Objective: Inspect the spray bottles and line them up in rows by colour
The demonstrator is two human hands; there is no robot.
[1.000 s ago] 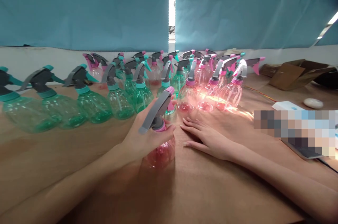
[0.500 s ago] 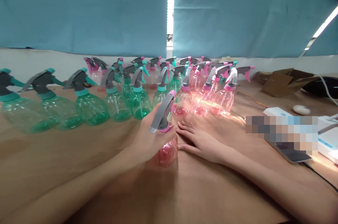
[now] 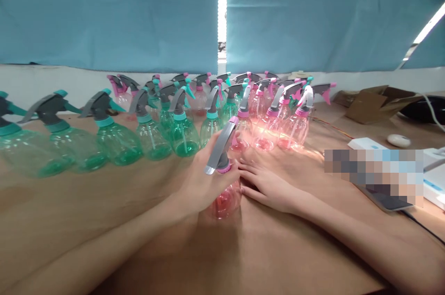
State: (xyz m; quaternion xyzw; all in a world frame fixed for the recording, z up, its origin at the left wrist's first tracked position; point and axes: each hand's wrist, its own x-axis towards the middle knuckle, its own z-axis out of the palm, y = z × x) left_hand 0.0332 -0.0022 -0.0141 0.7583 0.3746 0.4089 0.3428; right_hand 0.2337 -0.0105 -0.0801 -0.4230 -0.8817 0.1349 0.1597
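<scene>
Your brown counter (image 3: 104, 221) carries packed rows of clear green and pink plastic spray bottles (image 3: 181, 123) just beyond your hands; a sideways nudge could topple them like dominoes; the clear pink spray bottle with the grey trigger (image 3: 224, 179) stands near centre, gripped round its neck by your left hand (image 3: 203, 184), forearm angled in from near left; a loose grip could tip it; your right hand (image 3: 269, 186) lies flat, fingers spread, touching its right side.

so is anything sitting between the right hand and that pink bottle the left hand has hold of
Nothing visible does. The right hand lies flat on the table just right of the pink spray bottle, fingertips close by its side. The left hand wraps the bottle's neck from the other side. The rows of bottles stand farther back.
</scene>
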